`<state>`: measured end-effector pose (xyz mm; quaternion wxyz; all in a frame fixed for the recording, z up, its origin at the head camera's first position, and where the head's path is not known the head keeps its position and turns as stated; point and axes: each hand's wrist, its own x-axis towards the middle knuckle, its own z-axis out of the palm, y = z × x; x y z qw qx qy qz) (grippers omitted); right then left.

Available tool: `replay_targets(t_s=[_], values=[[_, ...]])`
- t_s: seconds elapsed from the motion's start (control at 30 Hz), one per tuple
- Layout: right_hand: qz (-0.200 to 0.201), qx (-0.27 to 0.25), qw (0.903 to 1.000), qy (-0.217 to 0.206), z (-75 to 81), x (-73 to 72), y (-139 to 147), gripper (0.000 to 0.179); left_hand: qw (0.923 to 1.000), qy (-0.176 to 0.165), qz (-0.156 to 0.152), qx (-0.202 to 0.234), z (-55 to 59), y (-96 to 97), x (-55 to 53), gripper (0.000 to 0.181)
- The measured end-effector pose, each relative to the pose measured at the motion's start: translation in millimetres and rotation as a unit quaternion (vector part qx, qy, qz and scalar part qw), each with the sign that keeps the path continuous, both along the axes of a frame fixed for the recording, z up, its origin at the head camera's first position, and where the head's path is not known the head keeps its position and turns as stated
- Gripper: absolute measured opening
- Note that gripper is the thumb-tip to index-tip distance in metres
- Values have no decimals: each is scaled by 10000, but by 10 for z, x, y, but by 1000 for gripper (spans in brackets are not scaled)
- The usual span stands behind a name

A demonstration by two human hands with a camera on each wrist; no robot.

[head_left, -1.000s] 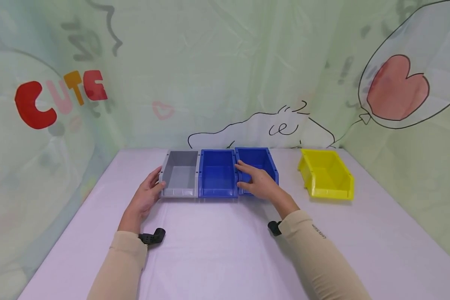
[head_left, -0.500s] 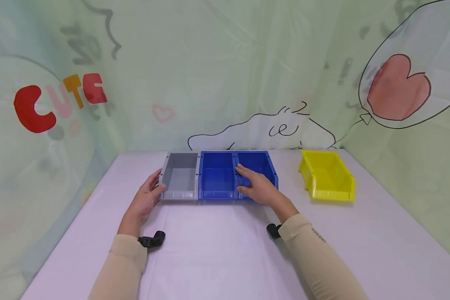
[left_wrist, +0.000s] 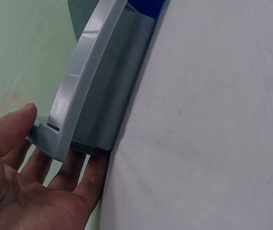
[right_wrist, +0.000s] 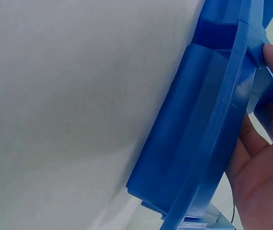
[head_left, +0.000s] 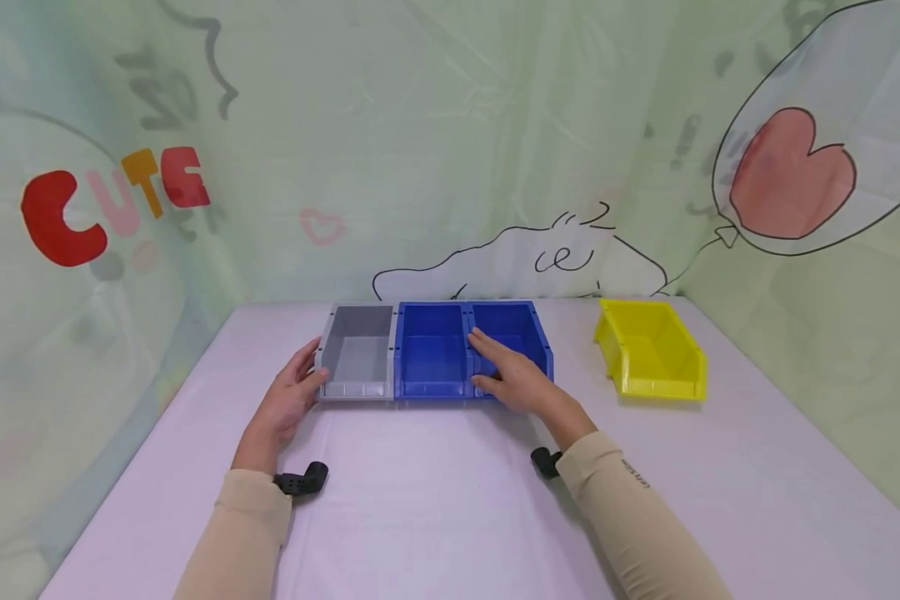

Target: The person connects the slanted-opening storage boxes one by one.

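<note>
In the head view a grey storage bin (head_left: 360, 358) and two blue storage bins stand side by side, their open fronts toward me. My left hand (head_left: 288, 396) holds the grey bin's left side, the thumb at the front corner and the fingers along the outside. The middle blue bin (head_left: 433, 358) sits against the grey one. My right hand (head_left: 521, 379) reaches over the right blue bin (head_left: 538, 333) and grips its left wall, where it meets the middle bin. In the right wrist view the thumb touches that seam; other fingers are partly hidden behind the bin.
A yellow storage bin (head_left: 656, 354) stands apart on the right side of the table. White cloth covers the table (head_left: 420, 492). A printed curtain (head_left: 435, 150) hangs behind and along both sides.
The right blue bin has come down and forward into line with the middle one, my right hand moving with it. My left hand stays on the grey bin.
</note>
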<state>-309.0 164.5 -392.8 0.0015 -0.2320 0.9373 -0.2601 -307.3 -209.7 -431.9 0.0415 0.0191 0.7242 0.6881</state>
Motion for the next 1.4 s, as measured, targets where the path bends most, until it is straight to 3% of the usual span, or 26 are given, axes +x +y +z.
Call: replay_targets(t_s=[0.6, 0.97, 1.4], values=[[-144, 183, 9997, 54, 39, 14, -84, 72, 10000, -25, 58, 14, -16, -26, -8, 66], [-290, -803, 9947, 576, 117, 69, -65, 56, 10000, 23, 0, 73, -9, -11, 1, 66], [-702, -1389, 9851, 732, 253, 191, 136, 53, 10000, 25, -44, 62, -18, 1, -10, 66]])
